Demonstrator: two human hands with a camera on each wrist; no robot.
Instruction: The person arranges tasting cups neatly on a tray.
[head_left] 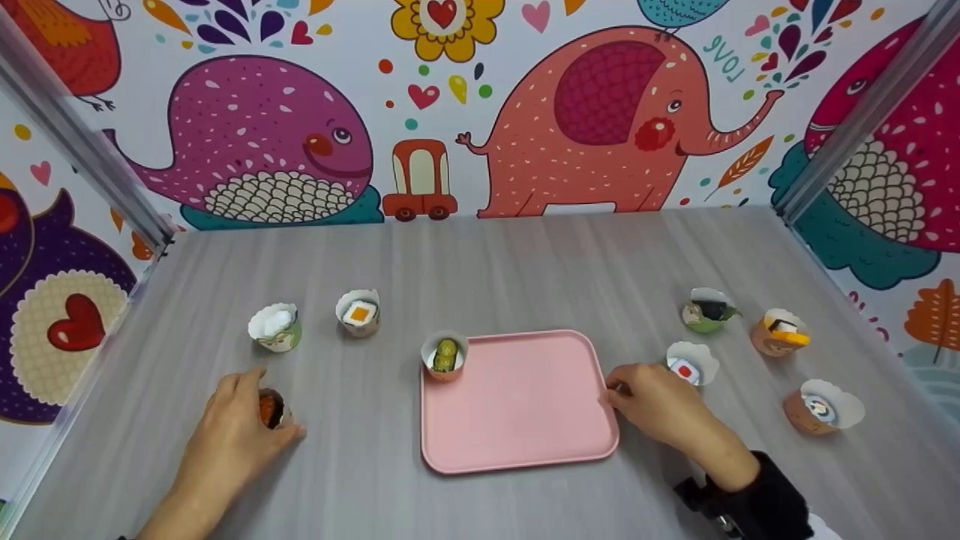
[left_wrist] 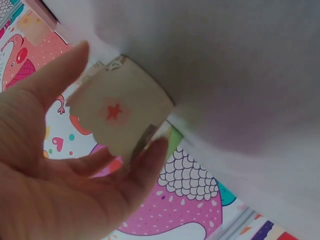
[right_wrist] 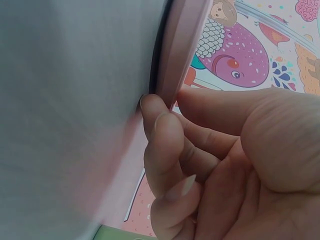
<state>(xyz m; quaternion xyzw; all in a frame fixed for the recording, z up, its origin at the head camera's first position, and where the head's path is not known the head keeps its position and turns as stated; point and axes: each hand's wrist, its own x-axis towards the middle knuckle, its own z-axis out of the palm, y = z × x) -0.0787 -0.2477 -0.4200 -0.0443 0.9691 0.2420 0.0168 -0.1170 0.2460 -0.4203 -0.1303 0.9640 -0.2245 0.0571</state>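
On the left of the table my left hand (head_left: 232, 427) holds a small paper baking cup (head_left: 283, 411) with an orange-brown filling, its fingers and thumb around the sides. The left wrist view shows this cup's pale wall with a red star (left_wrist: 114, 112) between thumb and fingers. My right hand (head_left: 660, 409) pinches the right rim of a pink rectangular tray (head_left: 517, 405); the right wrist view shows the thumb above and curled fingers under the tray edge (right_wrist: 177, 55). A paper cup with green pieces (head_left: 445, 356) stands at the tray's back left corner.
Behind my left hand stand a cup with a white filling (head_left: 276, 327) and one with a white-and-orange piece (head_left: 359, 312). Several filled cups stand right of the tray, the red-and-white one (head_left: 691, 364) just behind my right hand. Printed wall panels (head_left: 420, 112) border the table.
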